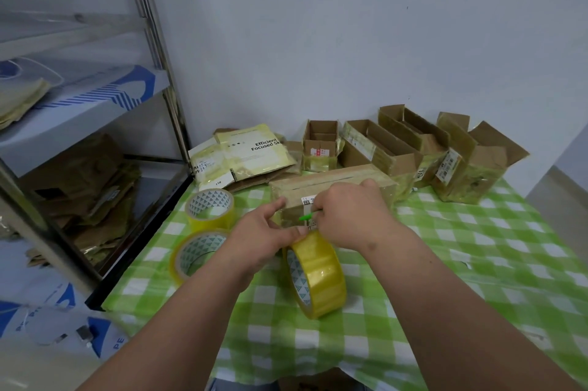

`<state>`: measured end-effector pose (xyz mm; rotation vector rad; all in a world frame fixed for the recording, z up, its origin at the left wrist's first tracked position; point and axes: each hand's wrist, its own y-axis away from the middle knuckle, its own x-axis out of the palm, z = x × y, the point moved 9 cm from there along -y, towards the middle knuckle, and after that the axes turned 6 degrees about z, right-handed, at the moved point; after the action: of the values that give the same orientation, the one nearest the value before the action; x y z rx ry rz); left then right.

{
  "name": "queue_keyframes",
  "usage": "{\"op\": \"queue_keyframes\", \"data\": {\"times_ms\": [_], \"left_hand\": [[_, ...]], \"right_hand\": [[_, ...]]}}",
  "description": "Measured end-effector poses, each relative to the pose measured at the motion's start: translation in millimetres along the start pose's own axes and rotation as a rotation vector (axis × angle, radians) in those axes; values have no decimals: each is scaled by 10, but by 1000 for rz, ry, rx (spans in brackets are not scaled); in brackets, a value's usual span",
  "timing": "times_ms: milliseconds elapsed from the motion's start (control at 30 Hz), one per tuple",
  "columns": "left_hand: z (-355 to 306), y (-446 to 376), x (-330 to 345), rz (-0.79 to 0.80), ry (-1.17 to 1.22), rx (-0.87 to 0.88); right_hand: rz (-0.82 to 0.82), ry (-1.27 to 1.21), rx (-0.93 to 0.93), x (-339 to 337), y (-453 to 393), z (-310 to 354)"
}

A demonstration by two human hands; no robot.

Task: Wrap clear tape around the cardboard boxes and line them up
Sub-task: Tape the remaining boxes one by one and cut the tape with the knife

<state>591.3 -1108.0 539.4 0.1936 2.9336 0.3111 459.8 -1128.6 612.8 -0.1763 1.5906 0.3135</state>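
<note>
Even, soft indoor light, moderately bright, faint shadows only; wide-angle bends the shelf frame (149,24) at left; slight glare on the tape roll (321,276); overall soft focus, edges smeared

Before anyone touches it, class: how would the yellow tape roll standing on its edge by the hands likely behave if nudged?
The tape roll stands on its curved rim on the checked tablecloth, so a nudge would probably set it rolling. It looks narrow for its height, so a sideways push may tip it flat. Its glossy surface suggests it is somewhat slippery.
</note>
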Motion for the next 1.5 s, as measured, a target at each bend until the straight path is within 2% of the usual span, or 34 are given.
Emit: {"op": "queue_keyframes", "data": {"times_ms": [133,367,567,667,733,800,867,933,1133,1267,1500], "left_hand": [[10,-5,-16,9,9,-2],[0,14,6,12,3,4],[-3,37,38,22,20,9],[-8,62,62,32,36,14],[-9,65,67,28,44,16],[-8,58,68,21,47,18],[-4,56,72,22,40,18],[-11,62,74,27,40,24],[-20,78,54,36,-14,29],[-136,115,6,21,-197,23],[-257,41,-100,-111,-328,-24]], "right_hand": [[19,7,95,108,27,-326],[99,-181,294,547,223,-849],[148,-176,328,779,331,-879],[86,-159,332,769,328,-850],[-9,-339,330,678,304,-788],[-31,-695,271,599,262,-626],[28,-1000,197,536,244,-373],[118,-1145,193,541,224,-199],[156,-1282,229,611,126,-117],[139,-1294,217,597,127,-137],[86,-1326,204,612,124,-116]]}}
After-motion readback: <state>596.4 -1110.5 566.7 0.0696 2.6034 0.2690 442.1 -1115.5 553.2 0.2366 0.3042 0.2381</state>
